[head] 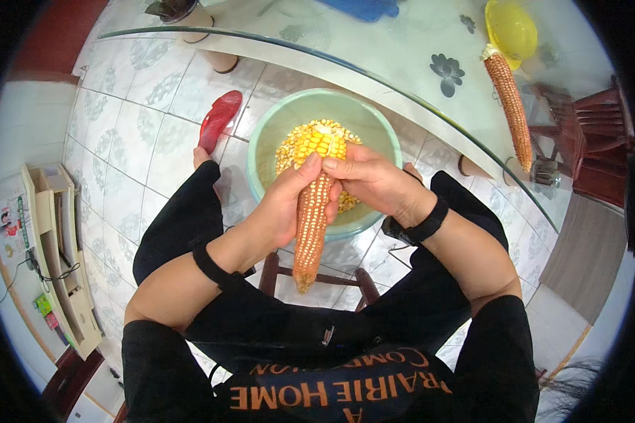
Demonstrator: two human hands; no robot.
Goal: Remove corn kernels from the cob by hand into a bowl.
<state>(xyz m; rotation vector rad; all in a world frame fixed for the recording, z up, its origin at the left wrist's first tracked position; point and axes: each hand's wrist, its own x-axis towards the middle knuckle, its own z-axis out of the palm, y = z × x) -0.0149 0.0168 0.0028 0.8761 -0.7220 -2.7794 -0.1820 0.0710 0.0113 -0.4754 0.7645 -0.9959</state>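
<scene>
Between my hands is a corn cob (311,222), its lower length bare and reddish brown, with yellow kernels still on its top end. My left hand (283,198) closes around the cob's side, its thumb against the lower edge of the kernels. From the right, my right hand (370,177) grips the cob, thumb on the same kernel edge and fingers partly hidden behind it. Under the cob, a pale green plastic basin (256,153) stands on the floor with loose yellow kernels (299,132) inside.
A glass-topped table (349,47) spans the upper right, bearing a bare corn cob (509,108), a yellow plastic bowl (510,31) and a blue item (368,8). A red slipper (219,121) is on a foot left of the basin. A wooden stool (317,277) shows below; shelving (58,238) stands far left.
</scene>
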